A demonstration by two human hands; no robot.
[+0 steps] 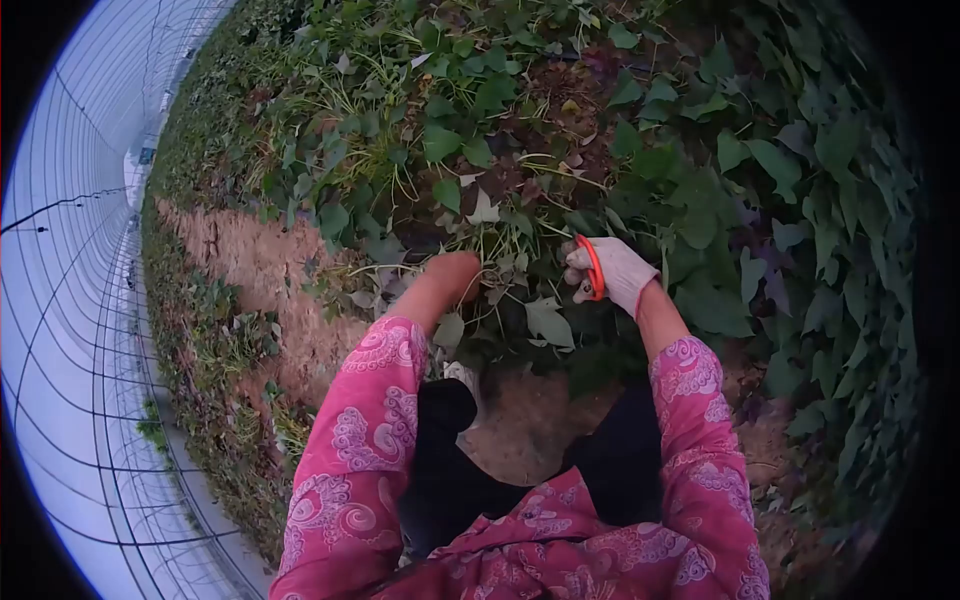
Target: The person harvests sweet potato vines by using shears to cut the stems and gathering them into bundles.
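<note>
My right hand (612,272) wears a whitish glove and is closed round the orange-red handle (594,268) of a tool whose blades are hidden among the leaves. My left hand (457,272) is bare and reaches into the green vines (500,240) just left of the middle. Leaves and stems cover its fingers, so what they hold is hidden. A pale leaf (549,321) hangs between and below the two hands. Another pale leaf (483,208) stands above them.
Dense leafy vines (810,200) spread over the right side and the top. Bare reddish soil (270,265) shows at the left. Beyond it curves a greenhouse wall (75,330) with thin ribs. Below my hands are my dark-trousered legs and a light shoe (464,381).
</note>
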